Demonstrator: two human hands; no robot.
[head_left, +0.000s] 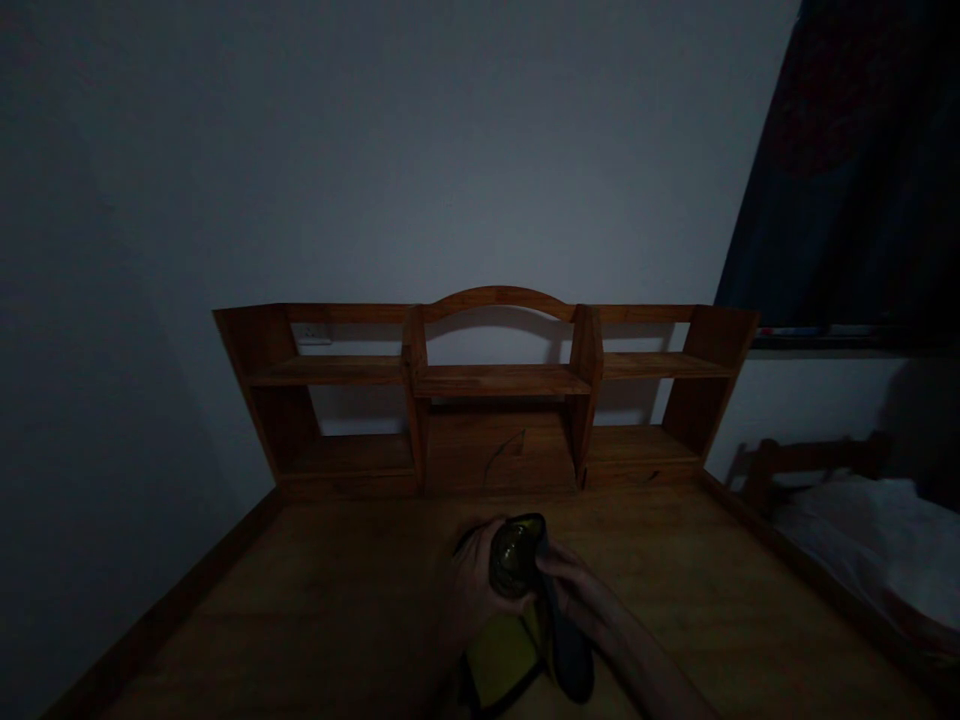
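Observation:
Over the near part of the wooden desk, my left hand [472,580] is wrapped round a dark, glossy rounded object [512,560] that looks like glass; the dim light hides its exact kind. My right hand [566,572] pinches the black-edged flap [546,590] of a yellow-and-black fabric piece close against the object's right side. Below both hands hangs or lies the yellow part [501,660] with its black trim. A dark rounded end [574,665] of the same piece sticks out beside my right wrist.
The desk top [337,570] spreads around my hands, with raised edges left and right. At its back stands a wooden shelf unit [502,380] against a pale wall [480,150]. A dark curtain [862,170] and a bed with white bedding [877,540] are on the right.

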